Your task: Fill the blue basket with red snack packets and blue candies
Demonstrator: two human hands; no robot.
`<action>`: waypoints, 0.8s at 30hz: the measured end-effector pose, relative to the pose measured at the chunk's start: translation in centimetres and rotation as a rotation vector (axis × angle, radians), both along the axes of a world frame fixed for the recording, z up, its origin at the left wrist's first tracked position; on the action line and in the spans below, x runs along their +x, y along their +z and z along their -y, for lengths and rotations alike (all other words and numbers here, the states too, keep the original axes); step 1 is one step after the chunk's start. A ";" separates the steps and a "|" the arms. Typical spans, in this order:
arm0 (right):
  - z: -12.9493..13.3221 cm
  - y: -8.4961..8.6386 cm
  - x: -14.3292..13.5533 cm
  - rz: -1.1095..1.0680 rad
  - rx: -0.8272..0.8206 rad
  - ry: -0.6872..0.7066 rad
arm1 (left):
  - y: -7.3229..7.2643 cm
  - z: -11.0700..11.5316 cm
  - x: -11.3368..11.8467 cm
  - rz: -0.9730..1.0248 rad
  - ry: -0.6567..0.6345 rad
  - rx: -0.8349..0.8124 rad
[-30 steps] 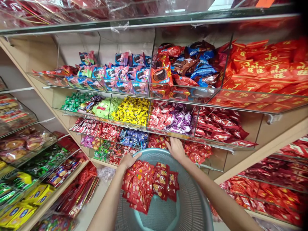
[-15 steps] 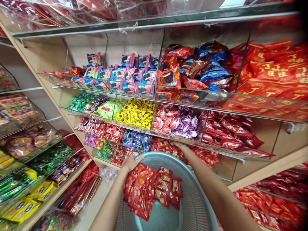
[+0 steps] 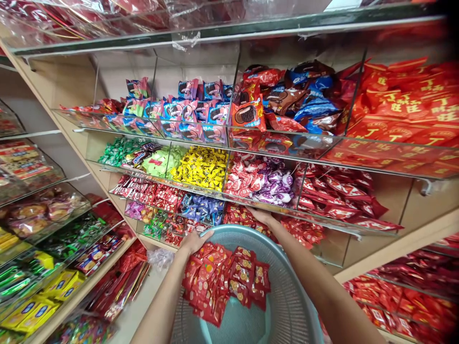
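A blue-green mesh basket [image 3: 290,286] is at the bottom centre, with several red packets [image 3: 210,282] inside. My left hand [image 3: 193,241] grips the basket's rim at its upper left. Beyond the far rim, my right hand [image 3: 261,216] reaches into a low shelf compartment of red packets [image 3: 238,215], just under the glass front of the shelf above. Its fingertips are among or behind the packets, so I cannot tell whether they hold any.
Yellow sweets [image 3: 202,167], purple-and-white sweets [image 3: 276,184] and long red packets [image 3: 337,193] lie on the glass-fronted shelf [image 3: 322,220] above my right hand. Another rack [image 3: 103,243] stands at the left. A crumpled clear bag [image 3: 161,258] lies beside the basket.
My right hand has shifted slightly left along the compartment, and more of it shows. My left hand stays on the rim. The view has moved slightly.
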State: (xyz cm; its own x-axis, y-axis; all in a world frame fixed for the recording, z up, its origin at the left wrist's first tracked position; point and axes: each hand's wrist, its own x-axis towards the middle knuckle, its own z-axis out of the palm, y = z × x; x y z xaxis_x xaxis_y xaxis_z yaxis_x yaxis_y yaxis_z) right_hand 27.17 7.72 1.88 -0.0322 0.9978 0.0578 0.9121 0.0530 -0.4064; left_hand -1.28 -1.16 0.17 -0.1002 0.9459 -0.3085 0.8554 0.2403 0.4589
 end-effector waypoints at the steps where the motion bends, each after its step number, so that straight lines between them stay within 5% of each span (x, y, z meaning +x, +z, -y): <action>1: 0.2 0.0 0.1 -0.009 0.008 0.002 | 0.0 0.0 0.0 0.001 0.001 0.001; 18: 4.3 -0.7 0.6 -0.065 0.029 0.192 | 0.3 0.1 0.1 -0.042 -0.011 0.010; 24: 4.5 0.4 1.1 -0.087 0.044 0.195 | 0.5 0.0 0.1 -0.036 -0.027 0.002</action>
